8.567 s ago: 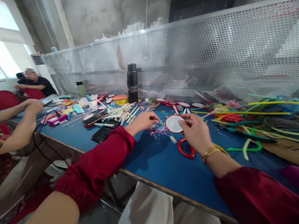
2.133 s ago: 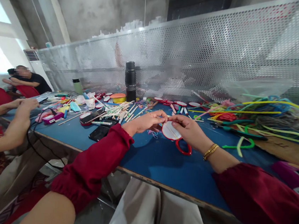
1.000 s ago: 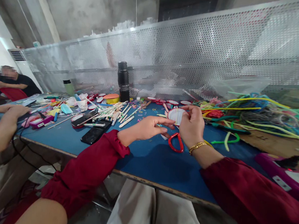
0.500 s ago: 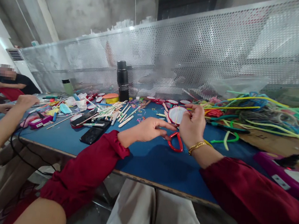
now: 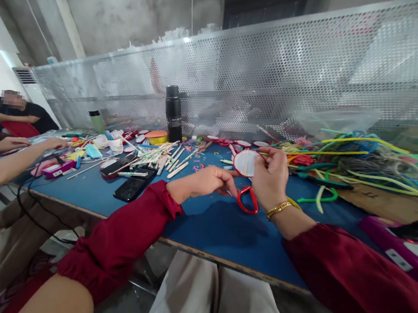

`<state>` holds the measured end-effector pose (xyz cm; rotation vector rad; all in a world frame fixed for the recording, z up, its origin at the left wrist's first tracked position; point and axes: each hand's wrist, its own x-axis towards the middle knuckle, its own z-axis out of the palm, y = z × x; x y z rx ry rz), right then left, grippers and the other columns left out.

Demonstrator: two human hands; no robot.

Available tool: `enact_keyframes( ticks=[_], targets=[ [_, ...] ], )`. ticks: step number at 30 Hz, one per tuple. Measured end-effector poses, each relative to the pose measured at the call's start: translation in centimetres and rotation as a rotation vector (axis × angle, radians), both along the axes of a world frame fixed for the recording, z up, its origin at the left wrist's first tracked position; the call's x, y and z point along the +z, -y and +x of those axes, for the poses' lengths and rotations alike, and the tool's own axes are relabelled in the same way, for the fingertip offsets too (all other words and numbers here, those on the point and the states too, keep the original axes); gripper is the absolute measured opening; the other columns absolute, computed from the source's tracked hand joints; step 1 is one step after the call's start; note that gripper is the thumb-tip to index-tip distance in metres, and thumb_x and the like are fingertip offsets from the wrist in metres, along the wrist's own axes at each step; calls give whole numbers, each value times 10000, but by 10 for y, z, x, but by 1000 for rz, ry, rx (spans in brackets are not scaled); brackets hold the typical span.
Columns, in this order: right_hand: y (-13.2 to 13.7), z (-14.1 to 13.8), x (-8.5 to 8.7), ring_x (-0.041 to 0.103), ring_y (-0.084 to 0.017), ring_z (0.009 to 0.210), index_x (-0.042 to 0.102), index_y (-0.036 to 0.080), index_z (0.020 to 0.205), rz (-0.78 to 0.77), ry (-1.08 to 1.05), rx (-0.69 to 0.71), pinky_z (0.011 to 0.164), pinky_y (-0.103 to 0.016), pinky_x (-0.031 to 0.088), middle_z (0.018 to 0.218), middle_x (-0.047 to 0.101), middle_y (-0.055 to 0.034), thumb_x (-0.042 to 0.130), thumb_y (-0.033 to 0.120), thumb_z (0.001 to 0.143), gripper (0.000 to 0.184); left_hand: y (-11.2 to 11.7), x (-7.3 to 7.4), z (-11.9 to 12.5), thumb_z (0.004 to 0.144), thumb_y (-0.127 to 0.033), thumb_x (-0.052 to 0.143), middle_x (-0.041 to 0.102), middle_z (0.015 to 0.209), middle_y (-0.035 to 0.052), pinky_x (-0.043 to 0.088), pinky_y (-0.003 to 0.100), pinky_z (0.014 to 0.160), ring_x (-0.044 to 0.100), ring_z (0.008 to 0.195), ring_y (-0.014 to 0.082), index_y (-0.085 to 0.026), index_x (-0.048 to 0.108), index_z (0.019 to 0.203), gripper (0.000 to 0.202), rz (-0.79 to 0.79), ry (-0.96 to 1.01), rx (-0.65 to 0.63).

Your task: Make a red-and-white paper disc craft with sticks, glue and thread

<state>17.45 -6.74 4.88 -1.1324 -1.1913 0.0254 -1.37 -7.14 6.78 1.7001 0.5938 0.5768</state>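
Observation:
My right hand (image 5: 272,175) pinches the edge of a round white disc (image 5: 245,161) with a red rim, holding it tilted above the blue table. Thin pale lines cross the disc's face. My left hand (image 5: 210,180) is just left of and below the disc, its fingers bent and drawn together. Whatever those fingertips hold, if anything, is too small to make out. Between my hands is a red loop (image 5: 256,201) that looks like a scissors handle; the rest of it is hidden.
Wooden sticks (image 5: 164,154), phones (image 5: 133,184) and a black bottle (image 5: 174,115) are on the left. Coloured strips (image 5: 373,161) and a purple power strip (image 5: 396,241) lie right. A perforated metal screen (image 5: 269,78) borders the back. Another person's hands (image 5: 53,144) work at far left.
My left fingers, spread apart before, have curled together beside the disc. The disc stays in my right hand, only slightly shifted. The other person's hands at far left have moved.

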Motion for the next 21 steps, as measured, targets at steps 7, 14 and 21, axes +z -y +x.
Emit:
enact_keyframes(
  ticks=[7,14,21],
  targets=[
    [-2,-1,-2,552,-187,666,535,247,1056,-9,-49,181,607,-349,454,793,578,-6,594,294,863,207,-2,9,1,767,-167,565,723,1015,88,554,366,848,692,932,196,-171,651,953,205,-307,387,130],
    [-1,-4,0,591,-197,692,513,258,1039,-37,-4,325,605,-348,479,817,611,-26,635,336,848,239,6,20,-2,941,-677,450,716,1188,104,523,394,857,678,1001,242,-270,561,1303,557,-367,471,155],
    [2,-5,4,569,-183,644,521,251,1003,-55,19,383,576,-338,471,768,609,-16,646,350,851,220,10,20,1,999,-627,375,608,1449,57,466,433,1014,608,1234,248,-367,472,1475,551,-204,539,151]
  ],
)
